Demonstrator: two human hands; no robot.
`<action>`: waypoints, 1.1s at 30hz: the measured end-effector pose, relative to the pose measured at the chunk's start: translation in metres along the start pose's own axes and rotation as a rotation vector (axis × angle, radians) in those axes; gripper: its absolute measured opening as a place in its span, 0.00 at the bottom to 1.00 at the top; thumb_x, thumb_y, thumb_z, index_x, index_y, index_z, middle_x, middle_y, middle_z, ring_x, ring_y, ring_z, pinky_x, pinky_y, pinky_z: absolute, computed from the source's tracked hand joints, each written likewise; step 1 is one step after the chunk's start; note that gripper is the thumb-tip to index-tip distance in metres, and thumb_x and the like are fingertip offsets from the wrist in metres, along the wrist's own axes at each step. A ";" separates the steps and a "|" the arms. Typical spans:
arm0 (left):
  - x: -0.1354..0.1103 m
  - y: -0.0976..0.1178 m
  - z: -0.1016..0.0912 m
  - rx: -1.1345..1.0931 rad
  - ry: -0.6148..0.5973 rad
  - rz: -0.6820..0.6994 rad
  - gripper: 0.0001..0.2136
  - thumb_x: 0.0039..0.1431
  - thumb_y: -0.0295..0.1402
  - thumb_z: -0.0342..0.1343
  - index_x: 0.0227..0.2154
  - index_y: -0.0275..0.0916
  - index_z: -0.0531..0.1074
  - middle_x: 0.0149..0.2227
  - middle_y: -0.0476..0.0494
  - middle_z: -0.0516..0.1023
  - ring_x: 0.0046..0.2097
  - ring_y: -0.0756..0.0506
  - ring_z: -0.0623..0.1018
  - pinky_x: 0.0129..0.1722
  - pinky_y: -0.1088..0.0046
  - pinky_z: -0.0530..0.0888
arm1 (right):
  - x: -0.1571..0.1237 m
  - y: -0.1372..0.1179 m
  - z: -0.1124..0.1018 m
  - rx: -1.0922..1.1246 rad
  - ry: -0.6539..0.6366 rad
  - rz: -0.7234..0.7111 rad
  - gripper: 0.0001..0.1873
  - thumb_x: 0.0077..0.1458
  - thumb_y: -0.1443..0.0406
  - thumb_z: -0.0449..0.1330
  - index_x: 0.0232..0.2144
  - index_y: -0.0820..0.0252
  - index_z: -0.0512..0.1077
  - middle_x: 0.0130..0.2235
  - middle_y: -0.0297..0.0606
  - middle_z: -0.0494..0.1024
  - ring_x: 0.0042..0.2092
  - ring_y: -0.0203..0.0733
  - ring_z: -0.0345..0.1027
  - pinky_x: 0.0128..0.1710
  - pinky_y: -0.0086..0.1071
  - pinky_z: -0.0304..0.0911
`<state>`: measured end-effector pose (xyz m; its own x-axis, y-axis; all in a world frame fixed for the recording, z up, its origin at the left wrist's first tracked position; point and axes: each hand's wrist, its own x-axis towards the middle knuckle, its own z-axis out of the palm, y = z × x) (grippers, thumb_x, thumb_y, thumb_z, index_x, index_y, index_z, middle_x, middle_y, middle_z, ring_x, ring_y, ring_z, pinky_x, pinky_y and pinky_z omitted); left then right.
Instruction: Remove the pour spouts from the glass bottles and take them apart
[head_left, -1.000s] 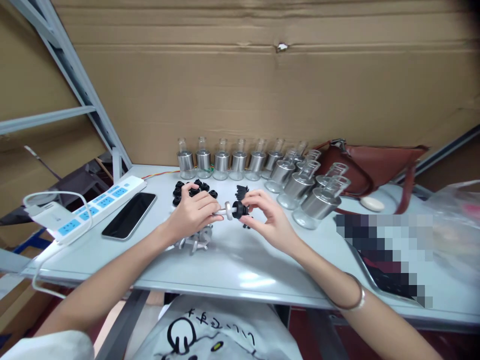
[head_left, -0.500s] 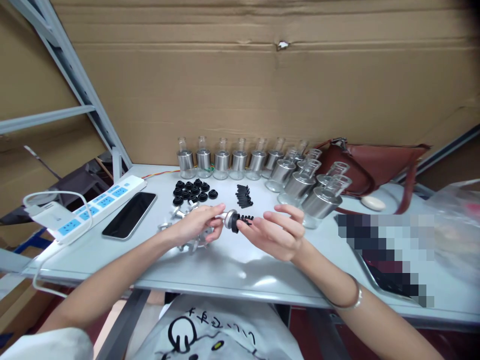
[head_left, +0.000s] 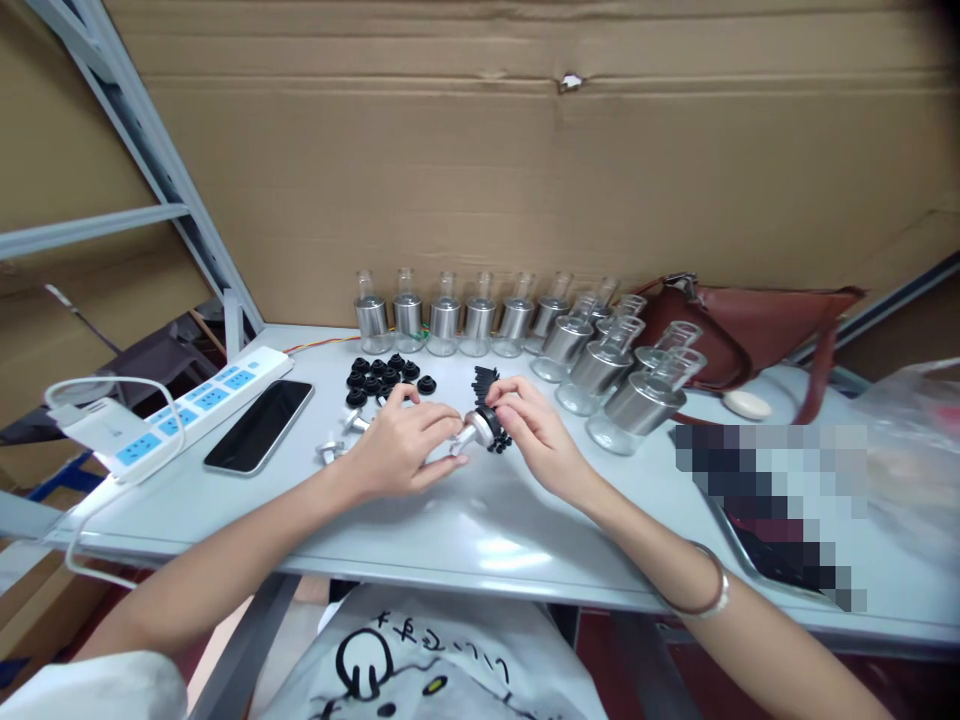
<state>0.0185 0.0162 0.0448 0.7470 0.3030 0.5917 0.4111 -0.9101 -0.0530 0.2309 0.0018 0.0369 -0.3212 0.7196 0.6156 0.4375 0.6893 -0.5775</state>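
Note:
A silver metal spout with a black stopper ring (head_left: 482, 428) is held between both hands above the table. My left hand (head_left: 405, 440) has its thumb and fingers closed around the narrow silver end. At the black end, the thumb and fingertips of my right hand (head_left: 541, 435) pinch the ring. Just beyond lie short black tubes (head_left: 485, 382), partly covered by my right fingers. Several loose black stoppers (head_left: 390, 376) form a cluster past my left hand. Other silver spouts (head_left: 330, 453) lie beside my left wrist, some hidden beneath the hand.
Glass bottles with silver bands (head_left: 444, 325) line the back and curve down the right. At left are a power strip (head_left: 195, 412) with a white charger and a phone (head_left: 259, 428). A brown bag (head_left: 772, 325) and a white oval object (head_left: 746, 405) sit at right.
My right hand has turned and closed from spread fingers into a pinch on the black ring. My left hand has shifted right, and the spout has moved slightly right and up.

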 end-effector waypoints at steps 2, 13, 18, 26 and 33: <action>0.001 0.000 0.000 -0.065 0.009 -0.070 0.13 0.67 0.35 0.42 0.34 0.35 0.68 0.34 0.43 0.78 0.33 0.47 0.74 0.41 0.64 0.61 | -0.002 -0.001 0.000 -0.048 0.024 -0.044 0.11 0.62 0.61 0.51 0.33 0.59 0.69 0.41 0.43 0.67 0.45 0.44 0.64 0.45 0.40 0.64; 0.006 0.004 -0.002 -1.149 -0.096 -0.763 0.16 0.62 0.47 0.48 0.30 0.38 0.62 0.21 0.56 0.63 0.20 0.54 0.64 0.21 0.78 0.62 | -0.006 -0.011 -0.002 -0.522 0.082 -0.663 0.10 0.60 0.74 0.53 0.41 0.59 0.69 0.37 0.41 0.77 0.42 0.43 0.67 0.39 0.38 0.58; 0.006 0.003 -0.003 -1.252 0.012 -0.643 0.14 0.59 0.44 0.56 0.32 0.37 0.64 0.26 0.52 0.70 0.24 0.53 0.71 0.26 0.76 0.69 | -0.005 -0.008 -0.006 -0.538 0.152 -0.641 0.08 0.61 0.70 0.54 0.42 0.56 0.68 0.36 0.38 0.79 0.39 0.41 0.69 0.39 0.37 0.56; -0.002 0.000 0.004 -0.389 0.264 -0.041 0.04 0.65 0.27 0.49 0.35 0.37 0.68 0.31 0.44 0.75 0.33 0.50 0.74 0.32 0.77 0.72 | -0.006 -0.007 0.001 -0.200 -0.041 -0.174 0.12 0.64 0.58 0.50 0.39 0.60 0.66 0.30 0.39 0.75 0.32 0.40 0.66 0.34 0.34 0.59; -0.004 -0.006 0.006 -0.071 0.264 0.230 0.07 0.66 0.24 0.45 0.41 0.36 0.67 0.34 0.41 0.78 0.33 0.49 0.74 0.35 0.72 0.72 | -0.002 -0.013 -0.003 0.475 -0.405 0.356 0.26 0.64 0.49 0.41 0.25 0.59 0.63 0.20 0.32 0.67 0.26 0.36 0.62 0.36 0.33 0.60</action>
<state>0.0162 0.0220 0.0381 0.6515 0.0125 0.7586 0.2033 -0.9662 -0.1587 0.2285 -0.0088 0.0444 -0.5536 0.8187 0.1525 0.1908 0.3029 -0.9337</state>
